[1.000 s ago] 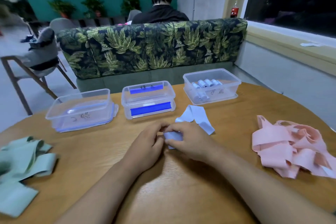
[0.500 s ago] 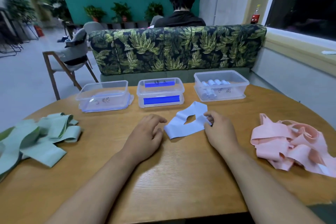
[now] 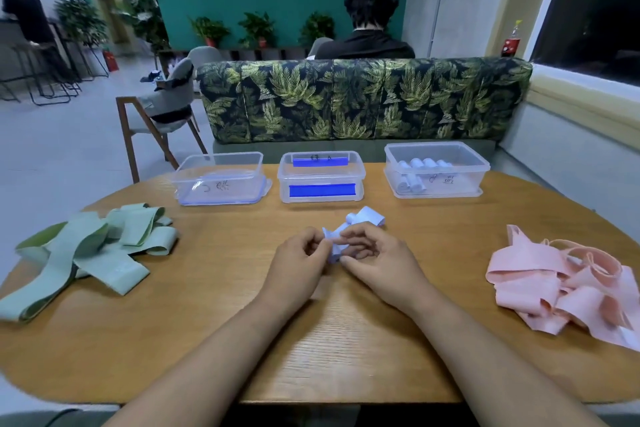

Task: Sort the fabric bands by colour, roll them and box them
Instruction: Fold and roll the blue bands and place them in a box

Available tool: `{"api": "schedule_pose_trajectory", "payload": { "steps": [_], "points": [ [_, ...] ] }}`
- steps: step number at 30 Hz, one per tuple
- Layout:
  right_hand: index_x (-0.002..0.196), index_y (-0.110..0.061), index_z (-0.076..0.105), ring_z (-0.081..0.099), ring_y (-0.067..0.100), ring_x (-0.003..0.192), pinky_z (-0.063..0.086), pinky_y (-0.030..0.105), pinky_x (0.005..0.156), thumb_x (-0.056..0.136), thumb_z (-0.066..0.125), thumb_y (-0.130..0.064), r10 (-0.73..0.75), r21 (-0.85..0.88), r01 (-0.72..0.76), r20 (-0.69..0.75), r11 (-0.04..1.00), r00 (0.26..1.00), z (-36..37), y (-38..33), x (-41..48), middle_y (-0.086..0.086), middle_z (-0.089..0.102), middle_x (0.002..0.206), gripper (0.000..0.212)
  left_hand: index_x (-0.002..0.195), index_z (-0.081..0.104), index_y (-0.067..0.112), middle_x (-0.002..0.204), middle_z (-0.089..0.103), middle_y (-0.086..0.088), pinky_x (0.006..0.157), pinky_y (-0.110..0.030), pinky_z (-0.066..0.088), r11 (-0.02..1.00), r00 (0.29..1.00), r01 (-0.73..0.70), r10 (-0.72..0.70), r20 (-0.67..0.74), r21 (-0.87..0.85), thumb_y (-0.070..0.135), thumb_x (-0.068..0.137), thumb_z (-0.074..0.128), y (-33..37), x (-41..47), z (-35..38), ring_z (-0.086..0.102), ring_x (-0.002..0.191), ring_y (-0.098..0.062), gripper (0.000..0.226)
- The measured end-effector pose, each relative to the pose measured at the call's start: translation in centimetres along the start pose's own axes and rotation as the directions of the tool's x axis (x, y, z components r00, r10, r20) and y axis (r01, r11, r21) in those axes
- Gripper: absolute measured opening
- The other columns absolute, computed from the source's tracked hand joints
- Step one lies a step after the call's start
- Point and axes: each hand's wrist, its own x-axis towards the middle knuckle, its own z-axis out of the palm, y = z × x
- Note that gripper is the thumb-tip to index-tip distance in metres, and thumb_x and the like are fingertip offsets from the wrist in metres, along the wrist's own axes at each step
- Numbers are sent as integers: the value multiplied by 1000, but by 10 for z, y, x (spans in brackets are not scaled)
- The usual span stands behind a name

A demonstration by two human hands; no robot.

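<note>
Bench: round light-wood bench (image 3: 214, 322); carries everything below except the sofa.
Sofa: dark leaf-print sofa (image 3: 363, 100) just behind the bench's far edge. A person in a white cap sits beyond it, back to camera.
Green pile: loose heap of pale green fabric bands (image 3: 93, 253) on the L side of the bench, unrolled & overlapping.
Pink pile: loose heap of pale pink fabric bands (image 3: 561, 284) on the R side, unrolled & tangled.
Boxes: 3 clear plastic boxes in a row along the far edge, apart from each other. The left clear box (image 3: 221, 178) has handwriting on the front. The middle clear box (image 3: 321, 177) has blue strips front & back. The right clear box (image 3: 436, 170) has no lid on.
Left hand: left hand (image 3: 298, 263) at bench centre; grip closed, fingertips pinching the near end of the blue band.
Right hand: right hand (image 3: 377, 260) beside it, nearly touching it; grip curled round the same band, thumb underneath.
Blue band: pale blue fabric band (image 3: 365, 217) between both hands. The far part trails toward the middle clear box. The near end is possibly rolled, but fingers cover it.
Rolls: small pale blue fabric rolls (image 3: 420, 165) inside the right clear box.
</note>
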Motion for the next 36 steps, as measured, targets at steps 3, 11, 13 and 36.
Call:
{"api": "schedule_pose_trajectory", "payload": {
  "steps": [3,11,13,36],
  "points": [
    [106,-27,74,69,5,101,49,14,92,90,69,-1,-40,-110,29,-97,993,995,-5,4,3,-19,76,105,31,77,51,8,55,52,14,55,-19,36,996,999,25,-21,-43,90,11,96,58,-3,-3,-12,48,55,0,20],
    [133,-28,65,48,13,126,36,22,105,88,67,-11,-58,-490,-45,-193,871,980,-9,33,19,-13,58,136,48,78,52,12,69,62,-13,62,-47,53,962,969,180,-136,-208,205,29,96,54,-40,-13,-91,67,52,-32,25],
    [139,-32,61,46,13,129,38,26,107,88,70,-18,-11,-502,-63,-143,863,990,-8,33,19,-14,55,141,53,80,50,9,70,61,-17,59,-43,50,953,953,218,-161,-256,210,28,99,52,-45,-18,-105,66,45,-29,27],
    [127,-42,66,48,5,109,46,35,102,86,70,-44,28,-623,34,89,782,996,-10,29,3,-26,58,110,41,119,67,35,116,59,18,91,-36,44,675,961,-273,221,165,685,46,102,52,-61,-29,-99,52,108,-11,26]
  ]
}}
